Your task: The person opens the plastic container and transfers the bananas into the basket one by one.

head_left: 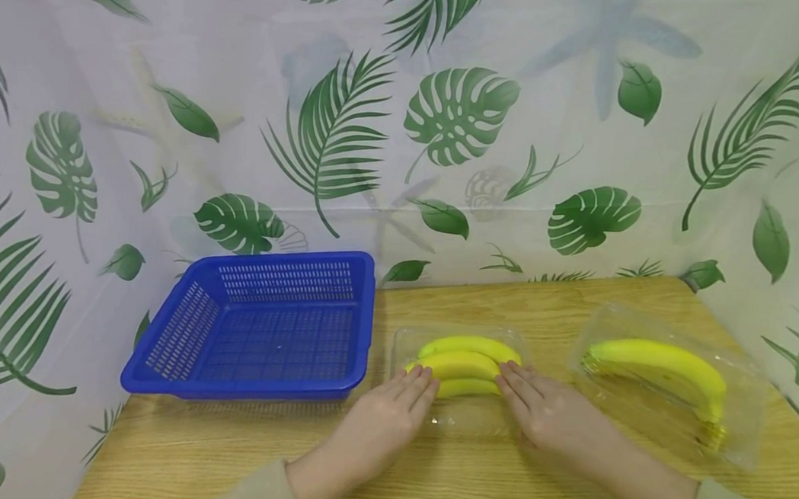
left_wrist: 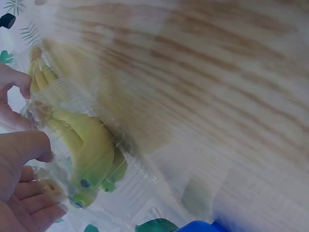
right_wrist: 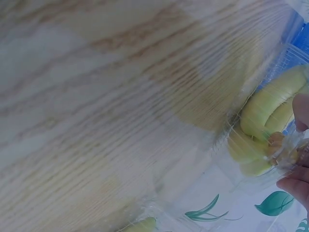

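A bunch of yellow bananas [head_left: 464, 364] lies in a clear plastic box [head_left: 478, 422] on the table. My left hand [head_left: 390, 408] rests its straight fingers on the left end of the bunch. In the left wrist view, its thumb [left_wrist: 36, 147] stands apart from the fingers. My right hand [head_left: 554, 412] holds the other end, its thumb [right_wrist: 300, 112] and fingers closing round the stem and crumpled clear plastic. The hands face each other across the box. Part of each banana end is hidden under the fingers.
A blue perforated basket [head_left: 256, 344] stands left of the box, against the leaf-printed curtain. On the right, a second clear plastic package [head_left: 747, 408] holds more bananas [head_left: 667, 357], close to my right forearm. The wooden table [head_left: 453, 489] runs back to the curtain.
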Demonstrator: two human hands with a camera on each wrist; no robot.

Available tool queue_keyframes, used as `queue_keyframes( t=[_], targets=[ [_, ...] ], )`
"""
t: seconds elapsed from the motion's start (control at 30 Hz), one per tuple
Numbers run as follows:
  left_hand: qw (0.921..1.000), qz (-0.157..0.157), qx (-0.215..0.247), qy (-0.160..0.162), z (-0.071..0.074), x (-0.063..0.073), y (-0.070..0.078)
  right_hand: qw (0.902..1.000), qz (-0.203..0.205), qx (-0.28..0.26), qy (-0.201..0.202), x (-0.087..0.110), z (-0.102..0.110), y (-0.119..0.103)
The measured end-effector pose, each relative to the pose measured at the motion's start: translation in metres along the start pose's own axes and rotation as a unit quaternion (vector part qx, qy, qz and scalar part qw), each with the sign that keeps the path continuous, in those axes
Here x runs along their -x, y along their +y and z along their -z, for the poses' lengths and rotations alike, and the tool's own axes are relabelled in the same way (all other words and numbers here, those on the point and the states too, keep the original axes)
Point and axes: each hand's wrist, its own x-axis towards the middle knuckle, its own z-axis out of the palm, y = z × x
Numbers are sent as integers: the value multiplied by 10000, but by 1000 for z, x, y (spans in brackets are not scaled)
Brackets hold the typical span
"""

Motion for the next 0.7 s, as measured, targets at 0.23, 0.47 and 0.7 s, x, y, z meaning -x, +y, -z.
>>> queue_keyframes(
  t=[0.23,0.47,0.7],
  targets=[
    [9982,463,-179,-337,3,3,2,9998,-12,-153,159,3,-2,1],
    [9952,443,-579,-659,7,2,4,9952,-371,-749,505,5,-2,-2],
    [9939,392,-616,-827,9,0,4,9922,-966,-689,383,10,1,-4]
  ],
)
